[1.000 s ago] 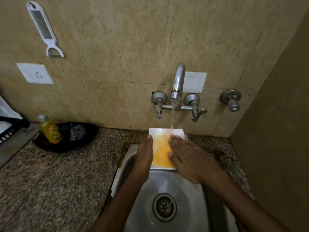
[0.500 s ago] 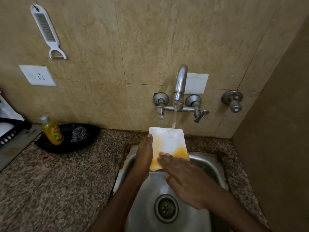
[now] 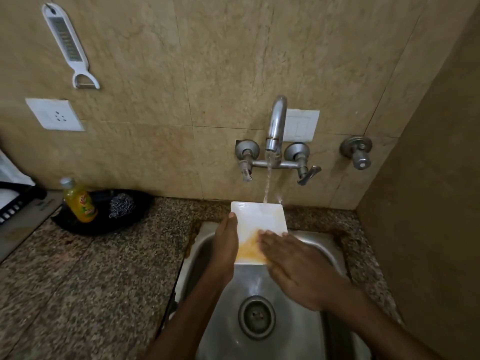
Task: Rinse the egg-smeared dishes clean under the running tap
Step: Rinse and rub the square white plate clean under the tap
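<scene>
A white square plate (image 3: 257,220) tilts over the steel sink (image 3: 259,341), with yellow egg smear left on its lower part. Water runs from the wall tap (image 3: 275,126) onto the plate's far edge. My left hand (image 3: 226,245) grips the plate's left edge, thumb on top. My right hand (image 3: 293,266) lies flat with fingers spread on the plate's lower right, covering that corner.
A granite counter (image 3: 91,276) lies left of the sink. On it sits a black dish (image 3: 114,222) holding a yellow soap bottle (image 3: 79,201) and a steel scrubber (image 3: 119,205). A peeler (image 3: 68,45) hangs on the wall. A side wall (image 3: 428,229) closes the right.
The egg smear has shrunk from covering most of the plate to its lower part. My right hand has slid down and right across the plate.
</scene>
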